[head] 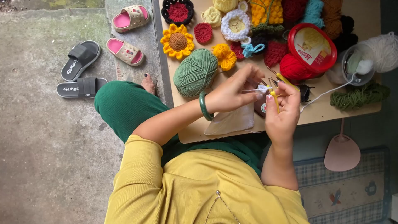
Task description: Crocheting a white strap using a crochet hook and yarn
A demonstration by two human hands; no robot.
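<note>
Far left on the concrete: black slides (79, 70), pink-lined clogs (127, 35). Low board table (365, 12) next, with a crocheted sunflower (178, 42) and green yarn ball (195, 72) near its left edge. Left hand (232, 92), green bangle (203, 106) on wrist, fingers pinched closed on a small white crochet piece (261, 88) just above the table's front edge. Right hand (282, 114) closed around a yellow-handled crochet hook (275, 99), tip at the white piece. White yarn strand (327, 92) runs right to a clear cup (355, 64). Red-lidded tub (311, 46) behind, red yarn ball (293, 67) beside it. Olive yarn skein (359, 95) at far right; pink fan (342, 150) on the floor below.
</note>
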